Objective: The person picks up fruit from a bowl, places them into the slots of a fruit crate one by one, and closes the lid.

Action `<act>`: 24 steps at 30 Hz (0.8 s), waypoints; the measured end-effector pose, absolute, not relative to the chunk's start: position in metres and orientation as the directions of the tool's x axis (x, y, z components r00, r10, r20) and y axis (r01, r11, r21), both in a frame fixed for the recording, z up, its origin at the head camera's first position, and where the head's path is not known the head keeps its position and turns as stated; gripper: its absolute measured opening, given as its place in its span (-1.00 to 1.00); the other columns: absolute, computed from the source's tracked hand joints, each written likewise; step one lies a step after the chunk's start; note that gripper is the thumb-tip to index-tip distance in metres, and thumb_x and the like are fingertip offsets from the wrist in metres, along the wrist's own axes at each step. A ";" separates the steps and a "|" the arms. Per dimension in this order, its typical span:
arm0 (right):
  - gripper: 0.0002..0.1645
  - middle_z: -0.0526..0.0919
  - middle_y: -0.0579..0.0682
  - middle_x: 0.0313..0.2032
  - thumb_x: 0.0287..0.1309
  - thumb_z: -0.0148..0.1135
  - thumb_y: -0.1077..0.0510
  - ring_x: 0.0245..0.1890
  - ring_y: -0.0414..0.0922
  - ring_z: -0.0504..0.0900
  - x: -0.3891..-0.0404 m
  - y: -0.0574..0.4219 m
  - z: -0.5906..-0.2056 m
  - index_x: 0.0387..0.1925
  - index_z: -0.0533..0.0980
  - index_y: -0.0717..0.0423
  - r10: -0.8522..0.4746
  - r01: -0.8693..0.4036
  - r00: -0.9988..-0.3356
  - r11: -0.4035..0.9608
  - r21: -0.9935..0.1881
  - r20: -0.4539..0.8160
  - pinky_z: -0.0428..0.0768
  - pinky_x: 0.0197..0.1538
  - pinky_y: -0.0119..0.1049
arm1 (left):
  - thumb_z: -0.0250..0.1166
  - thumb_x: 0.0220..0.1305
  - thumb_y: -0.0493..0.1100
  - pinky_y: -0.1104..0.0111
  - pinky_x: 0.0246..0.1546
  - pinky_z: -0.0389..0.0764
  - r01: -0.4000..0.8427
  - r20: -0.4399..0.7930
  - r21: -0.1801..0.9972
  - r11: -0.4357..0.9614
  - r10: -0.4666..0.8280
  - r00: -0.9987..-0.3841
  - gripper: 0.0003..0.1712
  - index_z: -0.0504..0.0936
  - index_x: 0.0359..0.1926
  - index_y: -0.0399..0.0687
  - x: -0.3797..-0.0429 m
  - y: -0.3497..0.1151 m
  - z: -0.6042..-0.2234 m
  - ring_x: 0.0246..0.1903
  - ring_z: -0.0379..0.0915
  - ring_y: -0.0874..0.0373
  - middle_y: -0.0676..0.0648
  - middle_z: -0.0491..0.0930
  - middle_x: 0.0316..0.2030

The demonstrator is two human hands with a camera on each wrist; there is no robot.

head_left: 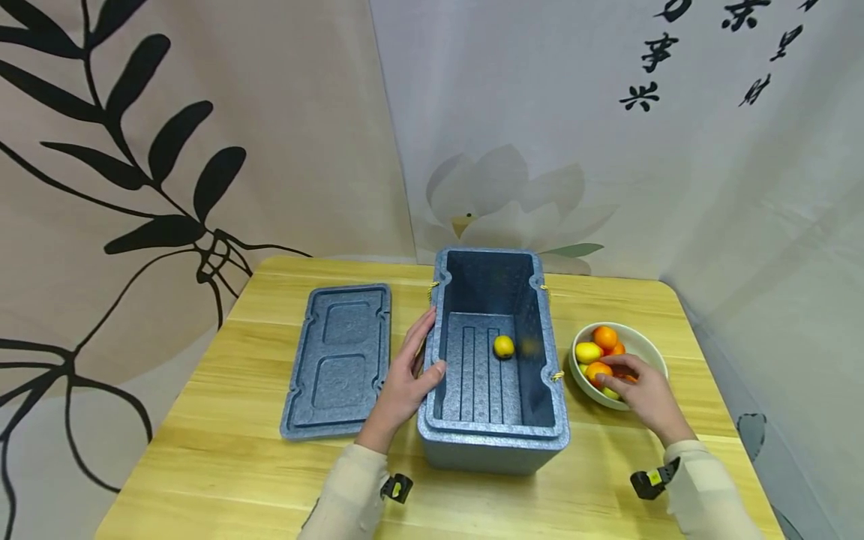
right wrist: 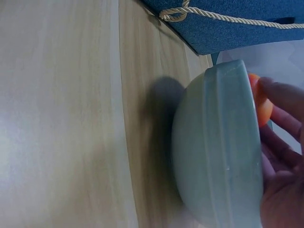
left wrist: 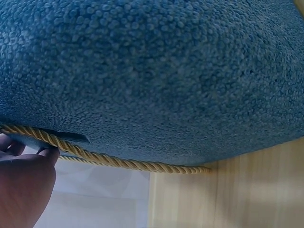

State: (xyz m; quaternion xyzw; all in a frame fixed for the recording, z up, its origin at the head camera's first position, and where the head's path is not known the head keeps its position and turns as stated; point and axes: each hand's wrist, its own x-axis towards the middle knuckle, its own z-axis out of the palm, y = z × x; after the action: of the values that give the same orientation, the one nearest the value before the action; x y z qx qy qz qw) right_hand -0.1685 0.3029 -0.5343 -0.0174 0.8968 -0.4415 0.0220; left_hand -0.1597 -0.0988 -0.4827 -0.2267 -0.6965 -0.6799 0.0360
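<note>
Left hand lies along the blue box, fingers extended, thumb on its edge. Right hand touches an orange in the bowl; whether it grips, we cannot tell. We record a yellow fruit inside the box and the lid on the table, left of the box.

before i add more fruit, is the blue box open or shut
Open: its lid lies on the table beside the box, and a yellow fruit shows inside.
</note>
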 end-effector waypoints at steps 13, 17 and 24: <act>-0.45 0.52 0.27 0.06 0.28 0.28 -0.01 0.05 0.09 0.53 -0.171 0.298 -0.529 0.10 0.49 0.35 -0.040 -0.035 -0.999 0.528 -0.848 0.016 0.50 -0.10 -0.60 | 0.12 0.31 -0.35 -0.16 0.33 -0.10 0.367 0.355 0.930 -0.002 0.265 -0.897 -0.17 0.02 0.54 -0.12 -0.158 -0.100 -0.480 0.47 -0.25 -0.03 -0.14 -0.11 0.52; -0.46 0.52 0.26 0.04 0.26 0.30 0.01 0.03 0.12 0.54 -0.174 0.296 -0.523 0.09 0.50 0.34 -0.038 -0.049 -0.999 0.537 -0.842 0.034 0.50 -0.12 -0.60 | 0.11 0.32 -0.35 -0.21 0.31 -0.11 0.360 0.347 0.933 -0.006 0.276 -0.896 -0.19 -0.01 0.52 -0.29 -0.151 -0.099 -0.464 0.47 -0.27 -0.15 -0.28 -0.14 0.50; -0.48 0.51 0.18 0.06 0.26 0.30 -0.02 0.05 0.15 0.54 -0.181 0.290 -0.505 0.10 0.51 0.26 -0.058 -0.100 -0.995 0.570 -0.815 0.081 0.48 -0.12 -0.63 | 0.12 0.31 -0.36 -0.20 0.31 -0.11 0.343 0.332 0.939 -0.008 0.274 -0.903 -0.20 0.01 0.49 -0.39 -0.146 -0.096 -0.447 0.46 -0.26 -0.21 -0.36 -0.13 0.48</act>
State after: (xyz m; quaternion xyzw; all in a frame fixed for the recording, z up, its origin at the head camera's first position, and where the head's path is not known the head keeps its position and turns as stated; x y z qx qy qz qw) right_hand -0.1810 0.2896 -0.5046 -0.0446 0.8858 -0.4613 -0.0227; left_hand -0.1456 -0.0955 -0.4475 -0.2189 -0.7037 -0.6754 0.0255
